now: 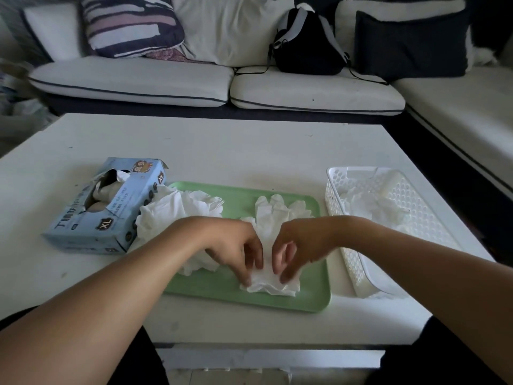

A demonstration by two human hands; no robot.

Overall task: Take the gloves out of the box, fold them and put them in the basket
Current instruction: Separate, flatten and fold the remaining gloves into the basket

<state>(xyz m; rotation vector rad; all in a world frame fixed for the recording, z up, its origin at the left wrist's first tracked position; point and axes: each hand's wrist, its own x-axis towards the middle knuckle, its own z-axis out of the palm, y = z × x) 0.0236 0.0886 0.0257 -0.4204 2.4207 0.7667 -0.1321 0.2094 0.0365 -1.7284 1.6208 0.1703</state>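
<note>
At frame centre, the left hand [236, 245] and right hand [298, 243] curl their fingers onto a white glove [270, 218] lying on the green tray [311, 290], seemingly pinching its cuff; the white basket [358, 262] sits right.

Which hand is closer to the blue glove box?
The left hand. It pinches the glove on the tray, just right of the blue box. The right hand is farther right, toward the basket.

Setting: home living room. Evidence: white cushioned sofa [177, 79] along the far edge of a low white desk [211, 145]; striped throw pillow [130, 23], dark pillow [410, 43], black backpack [308, 43] on the seat.
</note>
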